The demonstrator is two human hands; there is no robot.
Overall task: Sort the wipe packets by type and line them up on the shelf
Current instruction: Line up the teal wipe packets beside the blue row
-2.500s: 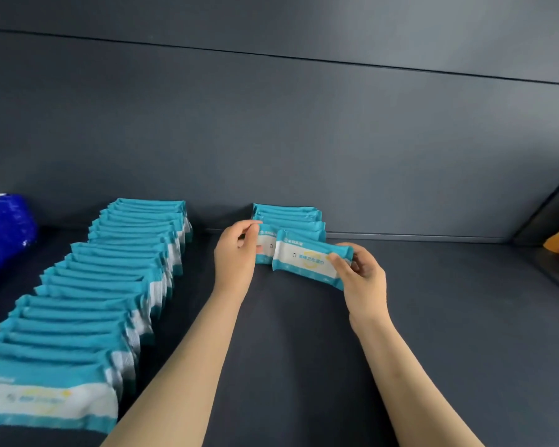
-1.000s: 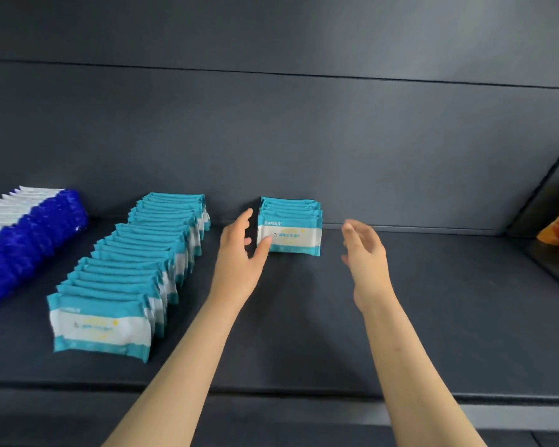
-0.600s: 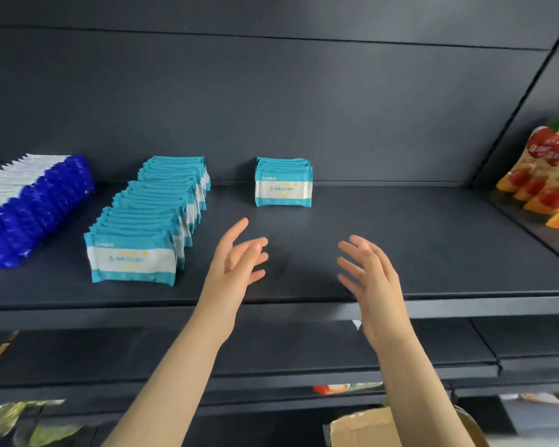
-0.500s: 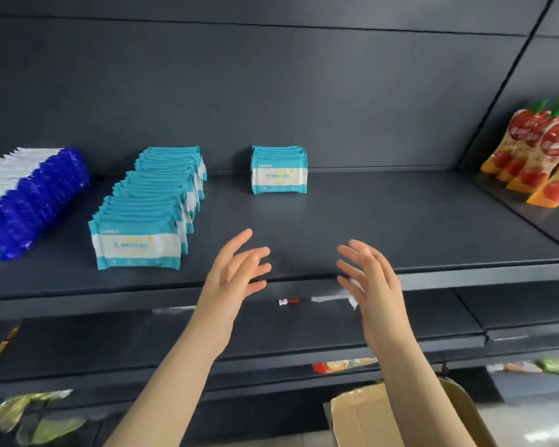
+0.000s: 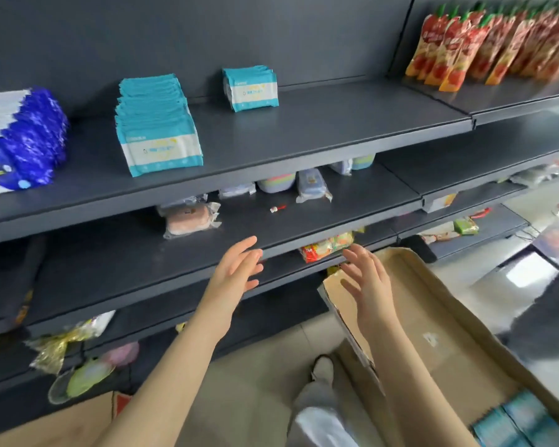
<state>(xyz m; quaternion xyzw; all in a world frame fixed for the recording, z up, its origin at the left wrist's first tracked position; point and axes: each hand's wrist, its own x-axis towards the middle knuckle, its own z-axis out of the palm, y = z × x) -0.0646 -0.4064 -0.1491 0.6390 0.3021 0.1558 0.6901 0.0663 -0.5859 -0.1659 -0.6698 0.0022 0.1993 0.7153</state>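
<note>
Your left hand [image 5: 236, 272] and right hand [image 5: 367, 282] hang empty, fingers loosely spread. Teal packets [image 5: 523, 421] lie in the box [image 5: 433, 317], near right; two rows [image 5: 158, 124] stand on the shelf [image 5: 336, 124]. They look light, soft and slick: pinch one across its flat faces.

shelf [image 5: 336, 124]: matt metal | wipe packets [image 5: 162, 153]: glossy plastic (crinkly) | box [image 5: 433, 317]: cardboard
</note>
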